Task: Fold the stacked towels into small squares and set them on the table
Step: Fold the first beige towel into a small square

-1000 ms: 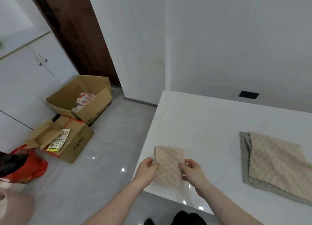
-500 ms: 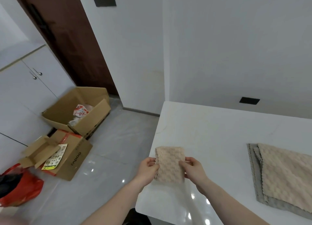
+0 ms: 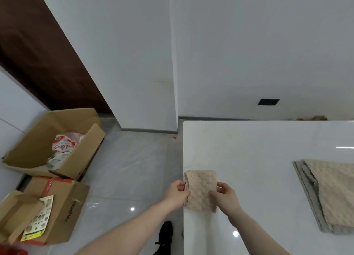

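A folded beige towel (image 3: 201, 189), a small textured rectangle, is held over the near left corner of the white counter (image 3: 268, 140). The left hand (image 3: 177, 194) pinches its left edge, thumb on top and fingers curled behind the scalloped border. The right hand (image 3: 226, 197) pinches the right edge the same way, thumb laid across the towel's face. Whether the towel's lower edge touches the counter or hangs just above it is hard to tell from this angle.

Well to the right on the counter lies the stack of towels (image 3: 329, 195), flat and unfolded, a beige one on top of grey ones whose wavy edges show along the left side. The stack runs out of view at the right.

On the grey tiled floor (image 3: 130, 168) to the left sits an open cardboard box (image 3: 46, 145) with crumpled wrappers inside. Nearer is a second cardboard box (image 3: 63, 207) with red tape and a printed leaflet (image 3: 38, 218) lying on its open flap. A black shoe (image 3: 164, 233) shows beside the counter's near edge. Beyond the boxes stands a dark brown door (image 3: 44, 53), and a black wall plate (image 3: 268, 102) is set in the white wall past the counter.
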`<state>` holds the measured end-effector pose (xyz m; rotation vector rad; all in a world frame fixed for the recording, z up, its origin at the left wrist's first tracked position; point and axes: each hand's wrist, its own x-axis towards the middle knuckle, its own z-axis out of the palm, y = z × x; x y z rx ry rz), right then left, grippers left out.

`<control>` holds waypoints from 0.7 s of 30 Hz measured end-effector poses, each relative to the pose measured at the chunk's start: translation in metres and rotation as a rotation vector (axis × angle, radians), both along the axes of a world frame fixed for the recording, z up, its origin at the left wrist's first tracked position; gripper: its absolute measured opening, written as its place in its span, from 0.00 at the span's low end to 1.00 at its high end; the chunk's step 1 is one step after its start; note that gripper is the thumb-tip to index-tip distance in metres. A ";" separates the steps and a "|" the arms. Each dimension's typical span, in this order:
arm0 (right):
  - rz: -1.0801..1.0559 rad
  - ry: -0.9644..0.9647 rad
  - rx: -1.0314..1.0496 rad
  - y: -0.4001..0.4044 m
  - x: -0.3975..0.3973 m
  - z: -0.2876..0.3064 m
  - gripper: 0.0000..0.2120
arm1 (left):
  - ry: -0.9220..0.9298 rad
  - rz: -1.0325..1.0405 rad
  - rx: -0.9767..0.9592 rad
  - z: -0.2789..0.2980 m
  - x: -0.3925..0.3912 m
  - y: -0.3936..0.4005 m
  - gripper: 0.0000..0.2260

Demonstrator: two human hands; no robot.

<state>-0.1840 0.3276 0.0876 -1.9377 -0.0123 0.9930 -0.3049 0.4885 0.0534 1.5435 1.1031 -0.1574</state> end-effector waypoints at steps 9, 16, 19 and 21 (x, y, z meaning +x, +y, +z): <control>-0.100 -0.107 0.018 0.009 -0.005 0.019 0.15 | -0.051 -0.091 0.080 0.007 0.011 0.028 0.08; -0.103 -0.118 0.040 0.024 0.022 0.016 0.16 | -0.063 -0.075 0.077 0.001 0.037 0.041 0.10; -0.111 -0.124 0.041 0.042 0.042 0.014 0.17 | -0.057 -0.083 0.075 0.000 0.059 0.058 0.10; -0.129 -0.128 0.033 0.057 0.059 0.014 0.17 | -0.057 -0.086 0.069 -0.001 0.078 0.070 0.10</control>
